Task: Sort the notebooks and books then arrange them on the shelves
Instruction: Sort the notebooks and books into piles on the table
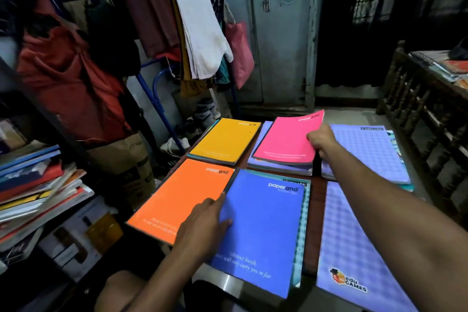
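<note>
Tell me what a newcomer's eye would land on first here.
The bright notebooks laid out on the table: yellow at the far left, pink beside it, orange and blue nearer. The right hand grips the pink notebook's right edge, lifting it, while the left hand rests at the blue one's left edge. Clothes hang on a rack behind.

yellow notebook [226, 140] flat | pink notebook [287, 138] tilted atop lilac stack [278, 168] | blue notebook [263, 223] flat

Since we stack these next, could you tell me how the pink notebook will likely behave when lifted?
The pink notebook looks thin and soft-covered, so probably floppy and light. Its far edge already tilts up where the right hand grips it, suggesting easy bending.
</note>
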`<state>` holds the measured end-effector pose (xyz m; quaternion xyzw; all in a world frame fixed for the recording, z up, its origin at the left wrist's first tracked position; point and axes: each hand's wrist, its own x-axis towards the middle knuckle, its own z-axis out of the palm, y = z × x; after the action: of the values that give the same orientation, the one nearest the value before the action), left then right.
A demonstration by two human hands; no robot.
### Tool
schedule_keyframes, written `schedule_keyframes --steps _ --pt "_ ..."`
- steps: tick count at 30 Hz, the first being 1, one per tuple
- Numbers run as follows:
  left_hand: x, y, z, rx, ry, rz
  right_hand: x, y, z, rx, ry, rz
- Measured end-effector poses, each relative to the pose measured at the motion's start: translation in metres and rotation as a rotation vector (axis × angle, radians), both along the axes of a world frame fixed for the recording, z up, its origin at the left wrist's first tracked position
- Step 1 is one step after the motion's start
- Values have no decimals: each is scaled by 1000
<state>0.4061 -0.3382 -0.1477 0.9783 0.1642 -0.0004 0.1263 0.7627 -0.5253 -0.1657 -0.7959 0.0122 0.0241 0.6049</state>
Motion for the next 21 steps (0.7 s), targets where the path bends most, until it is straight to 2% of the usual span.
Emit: schedule_keyframes --steps 7,10,13,18,21 --pt "3 -31 -9 150 -25 44 -18 3 6 -323 -82 37" --pt "4 -35 -20 271 -115 71 -23 0 1 -400 -130 98" --pt "7 -36 -31 404 -229 21 -24 -6 -3 -447 -162 132" --pt "18 -44 -22 456 -178 47 -21 -9 -1 -486 -167 196" --pt "25 -46 -18 412 -154 79 -29 -7 6 -447 -154 187"
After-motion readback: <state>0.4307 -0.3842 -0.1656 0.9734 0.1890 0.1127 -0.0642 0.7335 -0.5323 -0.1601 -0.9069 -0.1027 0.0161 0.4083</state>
